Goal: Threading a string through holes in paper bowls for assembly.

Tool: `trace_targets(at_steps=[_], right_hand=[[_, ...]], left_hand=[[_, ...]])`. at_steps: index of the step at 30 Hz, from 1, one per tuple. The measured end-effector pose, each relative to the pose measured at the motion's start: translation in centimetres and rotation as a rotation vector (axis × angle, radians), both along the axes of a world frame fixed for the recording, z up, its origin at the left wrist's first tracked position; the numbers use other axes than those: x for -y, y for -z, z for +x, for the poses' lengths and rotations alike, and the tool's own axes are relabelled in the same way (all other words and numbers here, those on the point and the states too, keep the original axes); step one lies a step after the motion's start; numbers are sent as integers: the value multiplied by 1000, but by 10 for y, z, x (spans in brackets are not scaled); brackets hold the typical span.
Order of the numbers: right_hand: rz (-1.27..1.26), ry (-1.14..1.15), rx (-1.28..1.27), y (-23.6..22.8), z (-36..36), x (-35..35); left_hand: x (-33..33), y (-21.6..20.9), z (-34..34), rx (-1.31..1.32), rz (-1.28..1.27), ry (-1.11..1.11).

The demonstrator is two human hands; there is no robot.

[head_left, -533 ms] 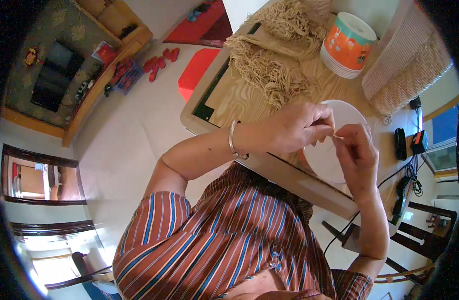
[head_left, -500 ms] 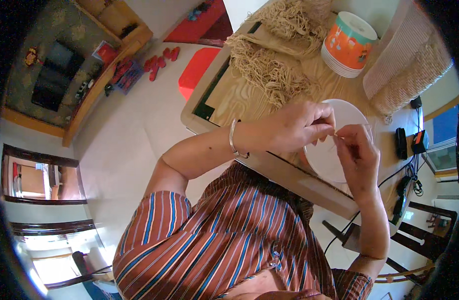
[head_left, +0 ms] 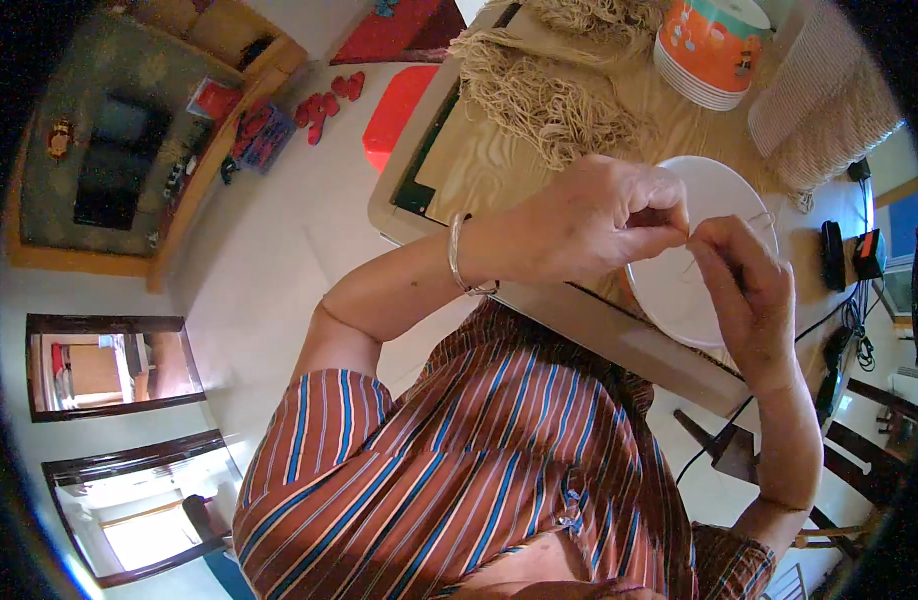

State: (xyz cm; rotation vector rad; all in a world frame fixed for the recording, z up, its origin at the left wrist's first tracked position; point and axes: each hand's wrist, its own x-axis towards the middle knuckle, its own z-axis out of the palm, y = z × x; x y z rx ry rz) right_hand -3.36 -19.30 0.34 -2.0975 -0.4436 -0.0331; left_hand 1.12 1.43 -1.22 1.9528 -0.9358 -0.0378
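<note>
Over a white round bowl (head_left: pixel 669 290), my left hand (head_left: pixel 614 215) and my right hand (head_left: pixel 754 290) meet fingertip to fingertip. Both are closed in a pinch on a thin beige strand of twine (head_left: pixel 690 240), mostly hidden by the fingers. A loose bit of it hangs below the right fingertips. Another fine strand shows near the bowl's right rim. Beyond my left hand lies a tangled heap of beige twine (head_left: pixel 544 100) on the wooden table (head_left: pixel 489 155). What the bowl holds cannot be made out.
A stack of orange and teal paper bowls (head_left: pixel 707 55) stands at the back, beside a ribbed beige bundle (head_left: pixel 829 130). Black cables (head_left: pixel 859 315) and small black devices lie at the right. A red stool (head_left: pixel 397 112) stands past the table's left corner.
The whole view has shifted a little, so the table things sit higher and further right. My hands stay together in a pinch, with the fingertips now closer to each other.
</note>
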Motion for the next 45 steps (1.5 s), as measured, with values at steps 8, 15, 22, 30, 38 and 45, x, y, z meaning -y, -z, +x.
trace_targets(at_steps=[8, 15, 22, 30, 38, 45], right_hand=[[-160, 44, -97, -10, 0, -3], [-107, -136, 251, 1, 10, 9], [1, -149, -21, -7, 4, 11], [96, -110, -499, -10, 15, 17], [89, -197, -717, -18, 26, 20], [74, -297, -600, -7, 20, 15]], left_hand=[[-3, -2, 2, 209, 44, 28], [3, -3, 6, 329, -34, 53], [1, -4, 9, 381, -2, 203], [2, -2, 8, 688, 112, 195], [-17, -13, -7, 455, 100, 46], [-27, 30, -44, 53, -90, -200]])
